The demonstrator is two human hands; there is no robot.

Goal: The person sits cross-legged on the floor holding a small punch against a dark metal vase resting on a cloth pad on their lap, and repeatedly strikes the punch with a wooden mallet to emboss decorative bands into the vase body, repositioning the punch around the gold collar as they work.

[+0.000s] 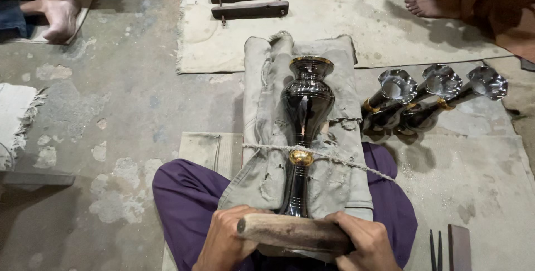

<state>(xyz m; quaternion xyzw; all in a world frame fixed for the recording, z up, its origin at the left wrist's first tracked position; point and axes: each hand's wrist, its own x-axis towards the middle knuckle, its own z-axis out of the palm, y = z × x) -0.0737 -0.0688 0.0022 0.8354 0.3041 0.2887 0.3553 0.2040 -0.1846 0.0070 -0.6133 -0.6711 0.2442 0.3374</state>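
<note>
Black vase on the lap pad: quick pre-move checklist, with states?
1. Both hands on wooden handle: left hand, right hand both grip it: ok.
2. Black vase lies along grey cloth pad: ok.
3. Twine crosses the vase at its gold band: ok.
4. Three finished vases apart from the work: ok.
5. Tool tip contact: hidden, cannot tell.

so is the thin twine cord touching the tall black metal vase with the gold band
Touching. The head view shows the twine cord running straight across the black metal vase at its gold band, pressed against the narrow neck with no gap.
</note>
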